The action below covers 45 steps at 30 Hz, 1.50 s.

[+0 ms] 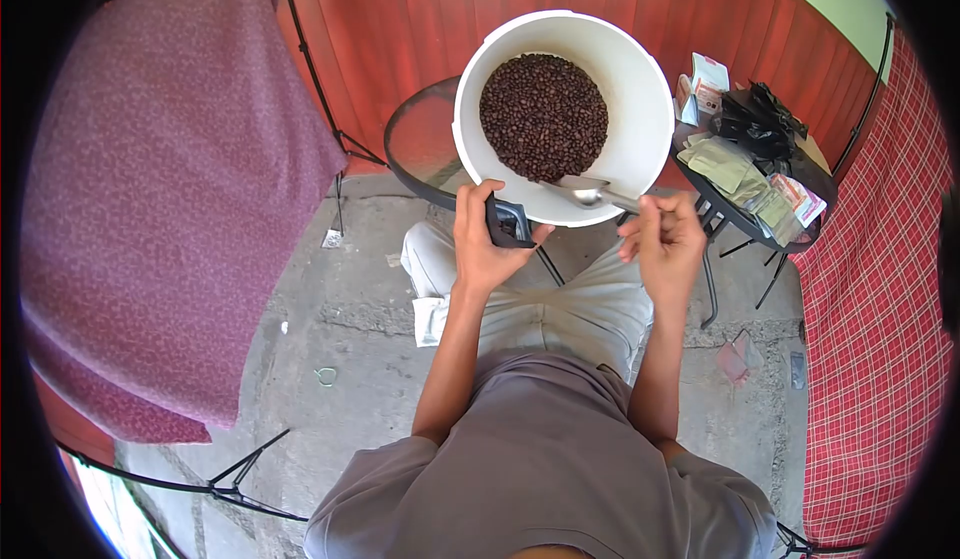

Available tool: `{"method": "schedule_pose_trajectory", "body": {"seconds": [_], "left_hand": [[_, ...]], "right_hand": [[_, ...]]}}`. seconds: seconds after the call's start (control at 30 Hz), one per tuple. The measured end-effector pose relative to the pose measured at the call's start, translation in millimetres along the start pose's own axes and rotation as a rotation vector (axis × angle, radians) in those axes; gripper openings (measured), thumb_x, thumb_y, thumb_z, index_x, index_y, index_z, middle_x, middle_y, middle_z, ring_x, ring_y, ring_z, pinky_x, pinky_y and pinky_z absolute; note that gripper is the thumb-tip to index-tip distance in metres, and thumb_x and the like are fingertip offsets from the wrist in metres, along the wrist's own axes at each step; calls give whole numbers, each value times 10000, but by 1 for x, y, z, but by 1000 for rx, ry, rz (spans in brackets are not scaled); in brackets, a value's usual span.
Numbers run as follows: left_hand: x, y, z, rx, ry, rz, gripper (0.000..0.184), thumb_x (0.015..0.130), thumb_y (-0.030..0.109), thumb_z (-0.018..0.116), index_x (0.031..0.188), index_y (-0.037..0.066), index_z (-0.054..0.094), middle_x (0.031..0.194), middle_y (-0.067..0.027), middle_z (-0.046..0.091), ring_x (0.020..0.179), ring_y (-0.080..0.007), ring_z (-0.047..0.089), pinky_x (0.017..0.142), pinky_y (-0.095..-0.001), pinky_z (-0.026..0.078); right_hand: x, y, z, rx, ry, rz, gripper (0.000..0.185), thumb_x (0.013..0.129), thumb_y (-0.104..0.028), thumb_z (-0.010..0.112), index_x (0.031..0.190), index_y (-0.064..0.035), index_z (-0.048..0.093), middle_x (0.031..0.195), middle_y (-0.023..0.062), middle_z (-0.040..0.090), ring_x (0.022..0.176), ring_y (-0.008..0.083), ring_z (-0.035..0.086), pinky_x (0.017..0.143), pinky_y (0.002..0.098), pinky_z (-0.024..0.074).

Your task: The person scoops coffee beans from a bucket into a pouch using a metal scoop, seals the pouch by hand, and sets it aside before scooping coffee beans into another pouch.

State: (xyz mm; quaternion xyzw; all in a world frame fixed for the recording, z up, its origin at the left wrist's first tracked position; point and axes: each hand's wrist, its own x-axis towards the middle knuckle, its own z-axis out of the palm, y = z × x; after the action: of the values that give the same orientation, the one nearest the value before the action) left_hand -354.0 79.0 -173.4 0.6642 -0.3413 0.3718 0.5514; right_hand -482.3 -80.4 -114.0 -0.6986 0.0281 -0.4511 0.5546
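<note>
A white bucket (645,109) holds dark brown coffee beans (543,114), heaped toward its left side. My right hand (668,241) grips the handle of a metal scoop (588,196), whose bowl is inside the bucket near the front rim, beside the beans. Just in front of that rim, my left hand (487,242) is wrapped round a small black bag (512,221) with its mouth open. Some dark content shows inside the bag, too small to make out.
The bucket is over a round glass table (425,139). To the right, a second table (748,221) bears pouches (728,171), black plastic (765,124) and a white-orange packet (708,84). Purple cloth (170,179) hangs left, red checked cloth (880,339) right.
</note>
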Motion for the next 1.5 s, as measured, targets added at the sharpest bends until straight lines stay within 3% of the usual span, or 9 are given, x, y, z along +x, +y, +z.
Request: {"method": "schedule_pose_trajectory", "body": {"seconds": [0.53,0.63,1.5], "left_hand": [[2,-1,-2,-2,-7,12,754,557,180,930,1173,61,513,998,-116,514,823,-283,581,692,-390,498],[2,-2,1,-13,19,-5,769,529,191,933,1163,71,514,973,-98,524,846,-259,566,742,-373,484],[2,-3,1,-18,29,-12,775,531,204,938,1164,69,512,968,-95,526,834,-248,565,729,-365,486]], "right_hand": [[2,29,15,29,39,56,128,990,-77,553,909,6,500,646,102,651,468,91,601,397,215,467],[4,27,11,32,49,42,138,991,-79,552,897,2,491,646,102,650,466,90,599,393,216,464],[5,27,1,185,5,-129,157,1000,-84,537,899,-20,435,665,119,644,472,102,590,406,223,468]]}}
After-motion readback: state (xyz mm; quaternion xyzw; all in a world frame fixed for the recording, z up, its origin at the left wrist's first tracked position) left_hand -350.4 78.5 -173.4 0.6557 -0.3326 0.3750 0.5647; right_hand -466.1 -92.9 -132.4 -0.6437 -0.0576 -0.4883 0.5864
